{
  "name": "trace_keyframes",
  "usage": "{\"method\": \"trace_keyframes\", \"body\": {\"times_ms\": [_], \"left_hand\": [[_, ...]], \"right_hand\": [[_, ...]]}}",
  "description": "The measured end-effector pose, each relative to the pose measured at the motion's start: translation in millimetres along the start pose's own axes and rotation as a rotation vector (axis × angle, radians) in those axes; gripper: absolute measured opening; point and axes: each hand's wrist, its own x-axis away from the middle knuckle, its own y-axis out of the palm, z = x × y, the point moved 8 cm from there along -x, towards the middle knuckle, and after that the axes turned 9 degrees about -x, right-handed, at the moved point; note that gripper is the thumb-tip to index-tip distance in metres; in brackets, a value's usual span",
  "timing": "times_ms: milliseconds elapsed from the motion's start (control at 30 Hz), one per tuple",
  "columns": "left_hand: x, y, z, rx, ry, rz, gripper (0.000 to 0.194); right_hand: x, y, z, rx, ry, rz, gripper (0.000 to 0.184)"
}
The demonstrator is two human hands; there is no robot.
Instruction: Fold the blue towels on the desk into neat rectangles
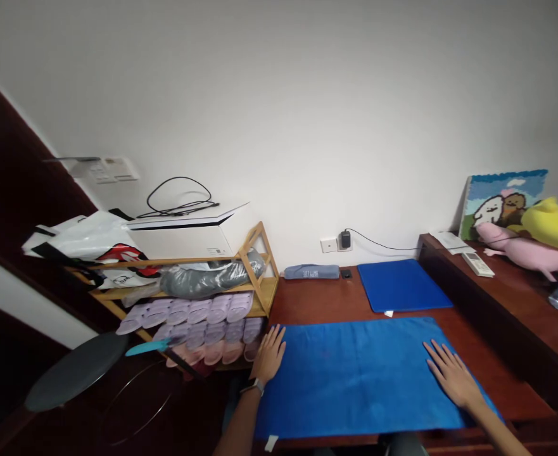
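A blue towel (359, 373) lies spread flat on the dark red wooden table (317, 301) in front of me. My left hand (269, 354) rests open, fingers flat, on the towel's left edge, with a watch on that wrist. My right hand (450, 373) lies open, palm down, on the towel's right part. Neither hand holds anything. Behind the spread towel sits a second blue towel (402, 285), folded into a square.
A blue-grey pouch (311, 272) lies by the wall under a socket with a charger (344, 240). A wooden rack (254, 278) of slippers and bags stands left, beside a grey stool (76, 370). A raised shelf (507, 297) at right carries plush toys, a remote and a picture.
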Motion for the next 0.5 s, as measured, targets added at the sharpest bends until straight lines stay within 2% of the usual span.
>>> {"method": "trace_keyframes", "body": {"times_ms": [100, 167, 200, 233, 300, 400, 467, 500], "left_hand": [[-11.0, 30.3, -15.2, -0.030, -0.085, -0.075, 0.055], [-9.4, 42.5, -21.7, -0.028, -0.115, -0.070, 0.057], [-7.9, 46.0, -22.9, -0.020, -0.118, -0.060, 0.058], [-6.3, 48.3, -23.3, -0.012, -0.119, -0.052, 0.058], [-4.1, 49.7, -22.6, 0.000, -0.118, -0.042, 0.059], [-3.3, 47.9, -20.0, 0.004, -0.113, -0.039, 0.060], [-3.1, 47.5, -19.8, 0.002, -0.124, -0.047, 0.061], [-2.9, 47.8, -20.4, 0.000, -0.133, -0.049, 0.062]], "right_hand": [[-3.9, -7.5, 3.6, 0.026, 0.017, 0.026, 0.056], [-19.5, -13.4, -14.6, 0.081, 0.065, 0.044, 0.058], [-31.2, -12.9, -34.1, 0.101, 0.071, 0.049, 0.059], [-45.0, -8.5, -61.0, 0.104, 0.057, 0.046, 0.060], [-73.9, 15.1, -135.7, 0.035, -0.071, -0.008, 0.060], [-102.9, 69.9, -251.9, -0.140, -0.269, -0.161, 0.061], [-109.1, 103.9, -298.3, -0.190, -0.316, -0.285, 0.065], [-109.6, 115.1, -307.3, -0.194, -0.319, -0.326, 0.066]]}}
